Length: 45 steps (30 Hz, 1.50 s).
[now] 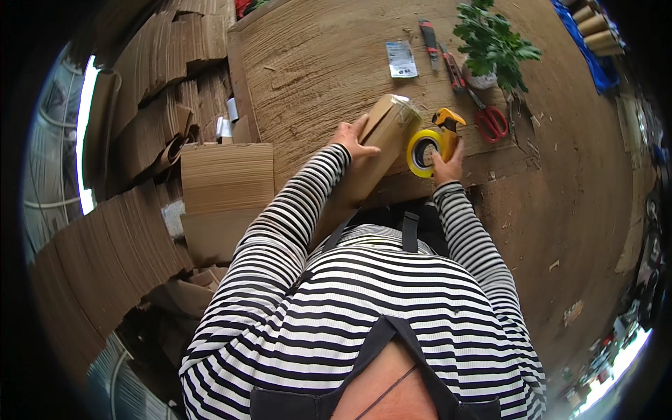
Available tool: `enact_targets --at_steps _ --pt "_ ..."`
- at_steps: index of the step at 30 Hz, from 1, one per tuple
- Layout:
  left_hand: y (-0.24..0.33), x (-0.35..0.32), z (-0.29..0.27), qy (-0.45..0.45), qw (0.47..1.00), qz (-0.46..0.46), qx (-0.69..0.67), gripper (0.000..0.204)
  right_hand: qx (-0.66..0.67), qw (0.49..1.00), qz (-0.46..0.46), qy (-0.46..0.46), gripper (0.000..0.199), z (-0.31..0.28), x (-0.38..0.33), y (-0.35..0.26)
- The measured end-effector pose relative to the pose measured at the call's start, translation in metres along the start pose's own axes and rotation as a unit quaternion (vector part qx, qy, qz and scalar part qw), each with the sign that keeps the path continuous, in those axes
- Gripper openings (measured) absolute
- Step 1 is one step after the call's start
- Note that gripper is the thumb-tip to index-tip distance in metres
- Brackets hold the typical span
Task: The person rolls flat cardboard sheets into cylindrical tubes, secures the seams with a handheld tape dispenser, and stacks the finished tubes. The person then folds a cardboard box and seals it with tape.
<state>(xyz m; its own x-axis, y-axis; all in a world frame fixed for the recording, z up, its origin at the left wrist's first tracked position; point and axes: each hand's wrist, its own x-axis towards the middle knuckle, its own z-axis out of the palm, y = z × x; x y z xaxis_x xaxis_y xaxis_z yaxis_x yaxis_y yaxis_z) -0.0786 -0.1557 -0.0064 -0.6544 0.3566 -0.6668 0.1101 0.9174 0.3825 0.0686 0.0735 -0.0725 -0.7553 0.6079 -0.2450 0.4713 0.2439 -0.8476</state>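
A long, narrow cardboard box (381,150) lies slanted at the near edge of the work table, its far end wrapped in shiny clear tape. My left hand (355,140) grips its left side, thumb laid across the top and fingers over the edge. In my right hand (449,165) is a tape dispenser (450,120) with an orange-yellow and black head. It carries a yellow-rimmed roll of tape (414,161), held upright just right of the box. Part of the dispenser's handle is hidden by my fingers.
Beyond the box lie a printed packet (401,59), a utility knife (429,43), another red-and-black tool (453,72) and red-handled scissors (491,124). A leafy potted plant (483,77) stands at the back right. Stacked cardboard sheets (105,241) crowd the left side.
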Motion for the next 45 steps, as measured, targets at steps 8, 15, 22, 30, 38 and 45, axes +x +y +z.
enact_targets --at_steps 8,15,22,30,38,45 --pt "0.028 -0.031 0.087 0.155 0.981 -0.036 0.110 0.087 -0.076 0.974 -0.181 -0.113 0.083 -0.085 -0.035 -0.019" --pt "0.018 -0.024 0.085 0.281 0.928 0.088 -0.228 0.034 -0.028 0.908 -0.352 -0.225 0.083 -0.106 -0.021 -0.040" --pt "0.007 -0.018 0.063 0.048 0.743 0.058 -0.665 0.052 -0.108 0.874 -0.385 -0.277 0.077 -0.079 -0.005 -0.074" --pt "-0.019 0.014 0.075 0.076 0.705 0.065 -0.702 0.018 -0.230 0.843 -0.403 -0.272 0.080 -0.045 -0.008 -0.096" --pt "-0.008 0.046 0.073 0.216 0.751 0.000 -0.624 0.018 -0.345 0.830 -0.348 -0.267 0.075 -0.073 -0.017 -0.127" --pt "0.009 0.085 0.073 0.191 0.835 -0.151 -0.494 0.024 -0.404 0.832 -0.292 -0.244 0.077 -0.066 -0.009 -0.130"
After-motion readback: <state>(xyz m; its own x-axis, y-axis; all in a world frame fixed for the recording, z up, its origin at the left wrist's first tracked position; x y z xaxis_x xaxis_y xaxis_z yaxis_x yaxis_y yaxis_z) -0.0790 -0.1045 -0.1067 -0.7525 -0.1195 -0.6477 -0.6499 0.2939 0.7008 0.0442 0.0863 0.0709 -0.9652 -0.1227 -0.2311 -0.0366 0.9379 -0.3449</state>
